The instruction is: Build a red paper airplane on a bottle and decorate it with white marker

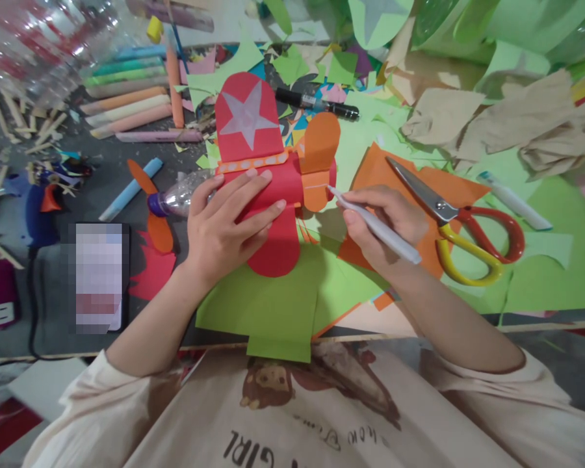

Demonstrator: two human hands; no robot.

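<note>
A toy plane made from a plastic bottle [180, 194] wrapped in red paper lies in front of me. Its far red wing [227, 140] bears a pale star, and an orange propeller [160, 233] sits at the purple cap. My left hand [229, 224] is laid over the red body, fingers curved around it, holding it down. In my right hand [385, 221] is a white pen [377, 227]. The pen's tip is at the orange tail piece [316, 193], at the end of a thin white line. Part of the body is hidden under my left hand.
Scissors [448, 218] lie partly open on orange paper [370, 175] at the right. A black marker [316, 104] rests beyond the plane. Left are a phone [100, 276], a blue glue gun [36, 208] and several coloured pens [127, 104]. Green paper [263, 305] overhangs the table's front edge.
</note>
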